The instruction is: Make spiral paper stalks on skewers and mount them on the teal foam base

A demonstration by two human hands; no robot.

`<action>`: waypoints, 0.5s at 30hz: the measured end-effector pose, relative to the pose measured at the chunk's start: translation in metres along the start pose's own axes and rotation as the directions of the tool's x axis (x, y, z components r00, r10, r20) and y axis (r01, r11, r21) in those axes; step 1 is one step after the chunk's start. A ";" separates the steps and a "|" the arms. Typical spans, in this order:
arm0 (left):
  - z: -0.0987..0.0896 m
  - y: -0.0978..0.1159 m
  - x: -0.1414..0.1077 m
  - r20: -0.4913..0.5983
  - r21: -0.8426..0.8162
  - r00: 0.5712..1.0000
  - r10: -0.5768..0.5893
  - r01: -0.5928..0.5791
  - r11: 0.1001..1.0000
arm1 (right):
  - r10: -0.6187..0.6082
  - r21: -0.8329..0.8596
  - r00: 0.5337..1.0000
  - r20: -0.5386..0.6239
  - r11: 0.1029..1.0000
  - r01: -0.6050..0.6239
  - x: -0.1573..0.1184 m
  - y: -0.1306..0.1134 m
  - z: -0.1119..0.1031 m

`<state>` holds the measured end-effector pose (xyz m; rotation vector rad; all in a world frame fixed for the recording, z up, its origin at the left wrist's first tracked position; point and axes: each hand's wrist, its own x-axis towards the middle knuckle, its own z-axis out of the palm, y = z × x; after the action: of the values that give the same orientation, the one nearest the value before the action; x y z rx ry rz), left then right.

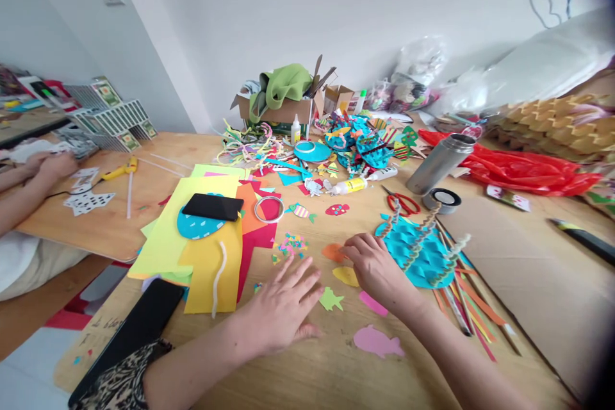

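Observation:
My left hand (287,307) hovers or rests low over the table, fingers spread, holding nothing. Just right of it lies a green paper fish (331,298), and small confetti pieces (291,244) are scattered beyond its fingertips. My right hand (369,264) has its fingers bent together at the right end of an orange paper cutout (332,252); the exact grip is partly hidden. Beneath this hand a yellow paper cutout (346,276) shows in part. Nearer me are a small pink cutout (373,303) and a larger pink paper fish (378,341).
At right stands a blue scalloped piece (416,250) with twisted cords, beside paper strips (473,307), scissors (402,202) and a steel flask (439,163). Coloured sheets (166,230) carry a phone (213,207) at left. Another person's hands (52,163) hold something at far left.

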<state>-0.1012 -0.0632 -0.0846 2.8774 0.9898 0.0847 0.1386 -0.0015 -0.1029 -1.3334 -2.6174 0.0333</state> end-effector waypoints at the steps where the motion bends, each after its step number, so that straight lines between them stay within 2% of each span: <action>1: 0.000 0.002 0.001 -0.001 -0.002 1.000 0.012 -0.012 1.000 | -0.001 0.005 1.000 0.001 1.000 0.001 0.000 -0.001 0.000; 5: 0.004 0.010 0.004 -0.025 -0.016 0.999 0.023 -0.024 1.000 | -0.022 0.021 1.000 0.002 1.000 0.022 0.007 -0.006 -0.002; 8: 0.008 0.014 0.004 -0.031 -0.034 0.999 -0.005 0.004 0.999 | -0.007 0.034 1.000 -0.005 0.999 0.007 0.022 -0.012 -0.007; 11: 0.006 0.017 0.002 -0.009 -0.057 1.000 -0.029 0.028 0.998 | 0.090 0.087 0.995 0.044 0.992 -0.094 0.050 -0.017 -0.008; 15: 0.006 0.020 -0.002 0.000 -0.096 0.998 -0.056 0.056 0.994 | 0.193 0.091 0.977 0.093 0.975 -0.202 0.094 -0.019 0.005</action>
<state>-0.0902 -0.0801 -0.0880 2.7617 1.0367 0.1277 0.0692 0.0630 -0.0902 -1.5827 -2.5011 0.2521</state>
